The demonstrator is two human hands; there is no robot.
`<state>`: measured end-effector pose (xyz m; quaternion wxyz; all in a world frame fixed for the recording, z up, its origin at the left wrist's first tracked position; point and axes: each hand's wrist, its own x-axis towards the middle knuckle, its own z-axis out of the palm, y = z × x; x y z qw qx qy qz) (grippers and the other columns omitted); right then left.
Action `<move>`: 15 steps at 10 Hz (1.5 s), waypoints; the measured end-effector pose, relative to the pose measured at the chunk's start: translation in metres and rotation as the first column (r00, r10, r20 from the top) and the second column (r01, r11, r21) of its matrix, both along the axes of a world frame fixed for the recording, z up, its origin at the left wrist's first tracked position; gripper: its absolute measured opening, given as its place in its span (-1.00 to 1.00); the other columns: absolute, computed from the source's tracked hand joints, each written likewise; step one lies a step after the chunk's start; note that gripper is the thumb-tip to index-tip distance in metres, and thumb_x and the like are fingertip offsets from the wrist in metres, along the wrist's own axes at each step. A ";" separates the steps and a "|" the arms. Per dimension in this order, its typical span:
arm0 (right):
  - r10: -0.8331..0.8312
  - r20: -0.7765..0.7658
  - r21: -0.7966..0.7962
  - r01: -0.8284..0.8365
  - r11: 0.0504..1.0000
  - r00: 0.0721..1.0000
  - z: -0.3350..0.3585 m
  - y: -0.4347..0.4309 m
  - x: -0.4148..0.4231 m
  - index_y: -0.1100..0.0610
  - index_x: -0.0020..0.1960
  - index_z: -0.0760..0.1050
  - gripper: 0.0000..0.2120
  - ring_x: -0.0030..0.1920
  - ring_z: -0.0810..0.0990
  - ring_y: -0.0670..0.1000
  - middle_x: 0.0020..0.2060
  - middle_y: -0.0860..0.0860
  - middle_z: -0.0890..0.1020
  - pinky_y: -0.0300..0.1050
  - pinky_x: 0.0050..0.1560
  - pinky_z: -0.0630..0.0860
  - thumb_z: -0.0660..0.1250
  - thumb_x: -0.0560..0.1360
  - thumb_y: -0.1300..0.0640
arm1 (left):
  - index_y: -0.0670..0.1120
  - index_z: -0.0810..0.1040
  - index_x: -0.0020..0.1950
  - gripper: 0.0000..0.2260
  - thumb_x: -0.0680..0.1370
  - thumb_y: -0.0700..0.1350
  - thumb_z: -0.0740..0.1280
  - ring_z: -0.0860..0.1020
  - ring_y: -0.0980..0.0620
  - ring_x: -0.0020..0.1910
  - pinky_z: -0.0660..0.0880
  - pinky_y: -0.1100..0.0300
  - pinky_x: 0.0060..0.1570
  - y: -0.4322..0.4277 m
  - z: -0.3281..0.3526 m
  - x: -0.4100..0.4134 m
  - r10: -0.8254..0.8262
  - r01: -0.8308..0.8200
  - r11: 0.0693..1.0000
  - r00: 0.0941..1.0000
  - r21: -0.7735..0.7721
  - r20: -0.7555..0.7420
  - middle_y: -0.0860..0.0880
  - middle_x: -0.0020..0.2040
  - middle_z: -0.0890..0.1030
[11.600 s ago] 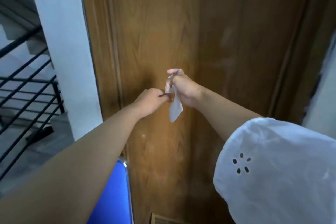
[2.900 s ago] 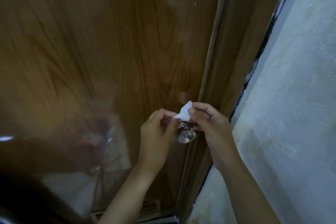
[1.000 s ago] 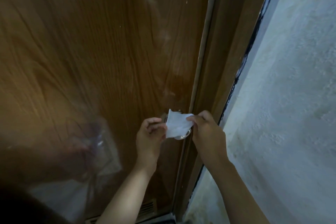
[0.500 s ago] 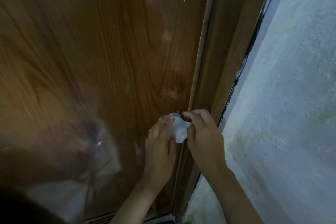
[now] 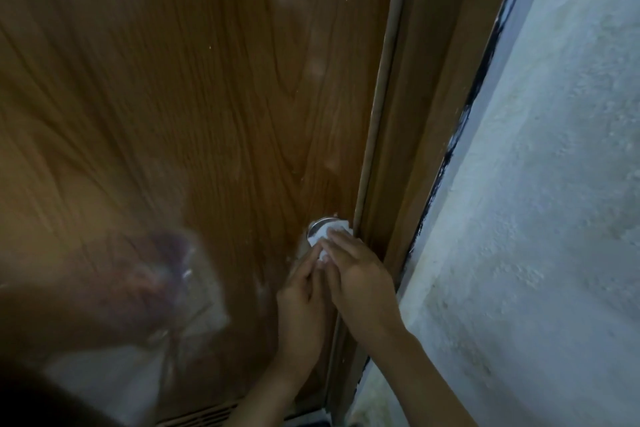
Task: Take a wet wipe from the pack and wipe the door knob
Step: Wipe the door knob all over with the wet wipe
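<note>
The white wet wipe (image 5: 329, 235) is draped over the metal door knob (image 5: 317, 226), of which only a shiny arc of rim shows at the upper left. My right hand (image 5: 356, 274) lies over the wipe from the right, fingers pressing it onto the knob. My left hand (image 5: 303, 291) is just below and left, its fingertips touching the wipe's lower edge. Both hands are close together against the brown wooden door (image 5: 207, 97). The wipe pack is not in view.
The wooden door frame (image 5: 408, 114) runs down just right of the knob. A rough white wall (image 5: 536, 218) fills the right side. A vent grille (image 5: 201, 416) sits at the door's bottom. A blurred reflection covers the lower left of the door.
The wipe, held spread between both hands a second ago, is now pressed down over the knob. Both hands have closed in on it and the knob is almost fully covered.
</note>
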<state>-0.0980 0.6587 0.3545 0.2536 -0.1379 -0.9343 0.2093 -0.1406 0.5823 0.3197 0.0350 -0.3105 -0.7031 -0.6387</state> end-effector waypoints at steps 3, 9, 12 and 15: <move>-0.112 -0.012 -0.213 0.107 0.971 0.994 -0.008 0.012 0.008 0.11 0.35 0.37 -0.63 0.30 0.44 0.02 0.30 0.04 0.50 -0.14 0.28 0.35 0.09 0.57 0.10 | 0.08 0.42 0.24 -0.66 0.56 -0.27 0.24 0.42 0.43 0.21 0.35 0.50 0.19 0.003 0.012 -0.009 -0.025 0.019 0.999 0.990 -0.051 -0.136 0.21 0.21 0.50; -0.257 -0.089 -0.754 0.103 0.648 0.962 -0.007 0.007 -0.003 0.01 0.16 0.54 -0.77 0.06 0.57 -0.08 0.05 -0.01 0.64 -0.06 0.16 0.52 0.18 0.57 0.05 | 0.13 0.54 0.22 -0.75 0.57 -0.04 0.25 0.43 0.27 0.04 0.34 0.45 -0.06 0.006 0.026 -0.032 -0.013 -0.105 0.908 0.961 -0.406 -0.276 0.08 0.15 0.60; -0.269 0.003 -0.929 -0.097 -0.357 0.963 -0.003 0.013 -0.003 0.20 0.18 0.49 -0.73 0.01 0.61 0.11 0.04 0.20 0.62 -0.07 -0.19 0.55 0.19 0.57 0.08 | 0.16 0.60 0.03 -0.76 0.55 0.07 0.13 0.37 0.07 -0.02 0.10 0.08 -0.06 0.024 0.041 -0.030 -0.035 -0.370 0.722 0.824 -0.584 -0.565 0.14 -0.03 0.63; -0.232 -0.066 -0.709 0.117 0.695 0.971 0.000 0.002 -0.010 -0.06 0.18 0.51 -0.77 0.11 0.50 -0.10 0.16 -0.06 0.57 -0.20 0.08 0.43 0.19 0.56 0.03 | 0.21 0.61 0.04 -0.81 0.53 0.02 0.25 0.35 0.26 -0.06 0.04 0.21 -0.16 -0.004 0.017 -0.033 0.228 -0.340 0.847 0.927 -0.409 -0.297 0.25 -0.09 0.61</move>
